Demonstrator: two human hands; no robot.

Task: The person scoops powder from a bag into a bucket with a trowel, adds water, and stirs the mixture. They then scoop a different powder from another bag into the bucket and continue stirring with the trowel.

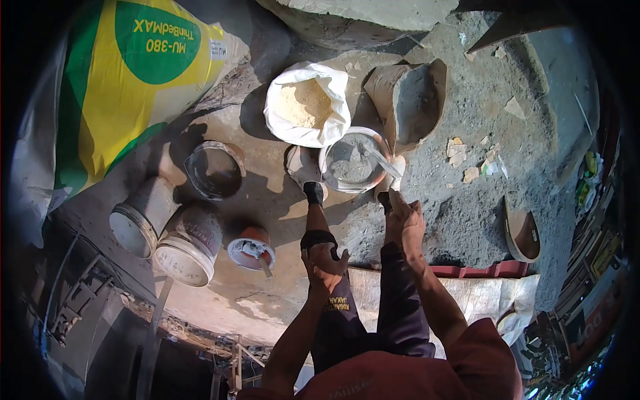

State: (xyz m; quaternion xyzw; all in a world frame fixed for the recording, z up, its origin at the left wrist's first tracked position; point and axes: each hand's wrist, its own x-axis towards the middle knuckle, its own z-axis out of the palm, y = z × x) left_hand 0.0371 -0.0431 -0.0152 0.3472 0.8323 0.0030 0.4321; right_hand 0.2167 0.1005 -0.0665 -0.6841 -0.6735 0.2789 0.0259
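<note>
My right hand (405, 223) is closed round the handle of what looks like a trowel (385, 162). Its pale blade reaches over the right rim of a round bucket (324, 165). Grey powder (353, 157) lies inside that bucket, between my feet. My left hand (325, 265) rests on my left knee, thumb apart and nothing held. Just beyond the bucket stands a white sack (275, 115) with its top rolled open, holding yellowish sand-like material (307, 103). To its right a torn brown paper bag (385, 100) leans open, with grey powder inside.
A yellow-green MU-380 bag (123, 100) fills the upper left. Dirty buckets (215, 170) (193, 243) and a small orange-brown pail (251, 248) with grey paste stand at left. A cut container piece (522, 230) lies right on grey powdery ground, near paper scraps (457, 152). A concrete block (367, 20) is at top.
</note>
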